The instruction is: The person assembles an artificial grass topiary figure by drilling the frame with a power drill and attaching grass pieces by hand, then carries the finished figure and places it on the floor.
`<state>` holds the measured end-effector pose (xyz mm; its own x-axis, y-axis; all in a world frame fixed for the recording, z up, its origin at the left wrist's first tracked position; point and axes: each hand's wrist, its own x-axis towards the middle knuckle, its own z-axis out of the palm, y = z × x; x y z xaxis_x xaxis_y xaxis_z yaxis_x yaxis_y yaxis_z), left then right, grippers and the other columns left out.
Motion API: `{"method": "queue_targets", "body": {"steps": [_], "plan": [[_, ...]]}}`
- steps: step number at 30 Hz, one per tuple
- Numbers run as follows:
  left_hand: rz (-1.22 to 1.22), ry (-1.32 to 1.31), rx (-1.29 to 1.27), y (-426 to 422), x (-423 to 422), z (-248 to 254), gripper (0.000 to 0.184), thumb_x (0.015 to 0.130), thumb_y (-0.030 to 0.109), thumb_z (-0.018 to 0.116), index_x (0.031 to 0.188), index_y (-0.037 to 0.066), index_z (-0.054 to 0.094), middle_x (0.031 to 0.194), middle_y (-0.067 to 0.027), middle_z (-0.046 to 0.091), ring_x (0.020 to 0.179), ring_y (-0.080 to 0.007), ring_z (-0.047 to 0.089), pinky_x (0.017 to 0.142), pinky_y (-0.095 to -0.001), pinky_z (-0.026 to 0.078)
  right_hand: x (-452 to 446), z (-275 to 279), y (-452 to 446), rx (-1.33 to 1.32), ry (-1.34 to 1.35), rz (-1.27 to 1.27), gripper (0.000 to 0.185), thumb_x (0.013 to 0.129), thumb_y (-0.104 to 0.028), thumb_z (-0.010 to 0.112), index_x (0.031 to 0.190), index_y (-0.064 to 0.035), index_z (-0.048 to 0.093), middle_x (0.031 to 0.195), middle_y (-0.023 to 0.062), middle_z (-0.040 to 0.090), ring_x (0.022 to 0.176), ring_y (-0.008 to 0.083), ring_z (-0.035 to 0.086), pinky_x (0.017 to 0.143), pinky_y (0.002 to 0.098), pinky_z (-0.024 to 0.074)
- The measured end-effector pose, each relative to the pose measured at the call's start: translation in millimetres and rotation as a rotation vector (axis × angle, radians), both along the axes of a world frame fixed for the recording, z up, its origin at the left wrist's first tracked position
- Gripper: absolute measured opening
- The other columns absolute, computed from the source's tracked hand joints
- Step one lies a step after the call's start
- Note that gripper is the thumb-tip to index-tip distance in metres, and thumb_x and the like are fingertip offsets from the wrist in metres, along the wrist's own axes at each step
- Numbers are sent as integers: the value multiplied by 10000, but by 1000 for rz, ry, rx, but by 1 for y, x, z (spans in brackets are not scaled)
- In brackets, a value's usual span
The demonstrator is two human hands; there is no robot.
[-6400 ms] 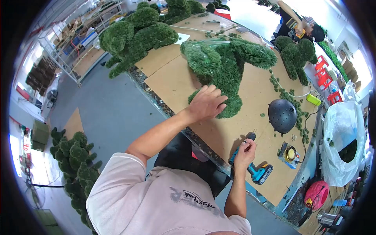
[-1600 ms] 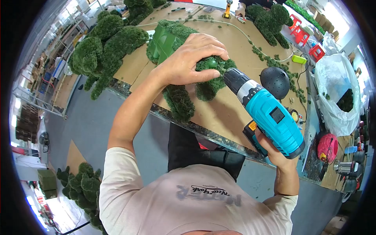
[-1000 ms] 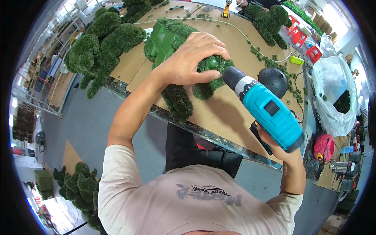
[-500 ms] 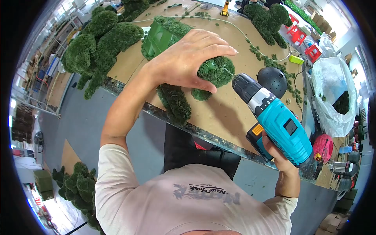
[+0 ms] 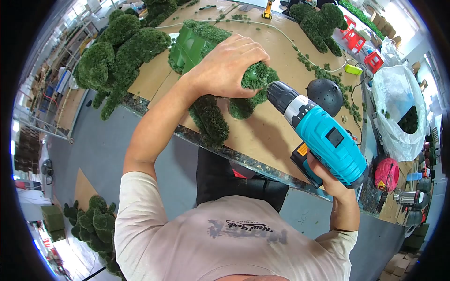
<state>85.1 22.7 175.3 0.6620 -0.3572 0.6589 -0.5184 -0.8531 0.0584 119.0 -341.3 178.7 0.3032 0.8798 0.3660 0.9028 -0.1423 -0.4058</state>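
Note:
My left hand (image 5: 227,65) is wrapped round a rounded piece of artificial grass (image 5: 260,77) with a smooth green plastic spot. In my right hand (image 5: 330,180) is a teal cordless drill (image 5: 328,136), gripped by its handle. The drill's black chuck points at the grass piece and is very close to it; whether its bit touches is hard to see. Below my left wrist lies a dark grass-covered tube (image 5: 208,122). Beyond that hand stands a larger grass-covered form (image 5: 192,44) with bare green plastic on one side.
A black perforated dome (image 5: 325,97) sits right of the drill, near scattered green tufts (image 5: 323,75) and a pale cord. Grass animal shapes (image 5: 124,61) stand at the left. A yellow tool (image 5: 267,10) is at the far edge; a clear plastic bag (image 5: 396,89) is at the right.
The drill has moved left and slightly up, closer to the grass piece. My left hand's fingers have closed further round the piece, which has turned a little.

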Motion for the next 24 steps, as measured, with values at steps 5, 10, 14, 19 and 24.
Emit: {"method": "queue_targets", "body": {"steps": [5, 10, 14, 19, 24], "plan": [[1, -9, -12, -1, -1, -2, 498, 607, 185, 812, 1058, 91, 622, 1102, -100, 667, 1092, -326, 622, 998, -444, 454, -4, 3, 6, 25, 21, -29, 146, 841, -73, 754, 986, -74, 771, 925, 81, 745, 866, 287, 707, 810, 403, 533], [-1, -29, -22, 0, 2, -5, 504, 587, 170, 812, 1045, 93, 616, 1098, -95, 659, 1090, -323, 612, 985, -440, 456, -2, 15, 13, 66, -122, -48, 181, 782, -62, 769, 960, -92, 785, 949, 104, 749, 876, 328, 711, 827, 433, 535], [2, -11, -45, 0, 2, -7, 527, 575, 142, 822, 1052, 96, 605, 1094, -90, 648, 1091, -327, 602, 987, -441, 456, 0, 22, 17, -33, 213, -100, 236, 807, -71, 773, 1041, -96, 774, 996, 137, 746, 889, 355, 713, 816, 441, 543], [-3, -34, -63, 2, 4, -11, 535, 578, 130, 825, 1062, 97, 600, 1090, -89, 640, 1092, -334, 594, 996, -445, 456, -2, 28, 20, -77, 301, -85, 229, 850, -79, 756, 1079, -90, 763, 1034, 140, 743, 926, 370, 705, 817, 474, 540], [-14, -43, -65, 4, 3, -11, 551, 571, 125, 828, 1069, 97, 596, 1090, -98, 633, 1101, -337, 590, 1003, -452, 456, 1, 28, 22, -93, 273, -75, 222, 854, -62, 737, 1074, -85, 757, 1047, 139, 739, 935, 367, 700, 814, 471, 535]]}}
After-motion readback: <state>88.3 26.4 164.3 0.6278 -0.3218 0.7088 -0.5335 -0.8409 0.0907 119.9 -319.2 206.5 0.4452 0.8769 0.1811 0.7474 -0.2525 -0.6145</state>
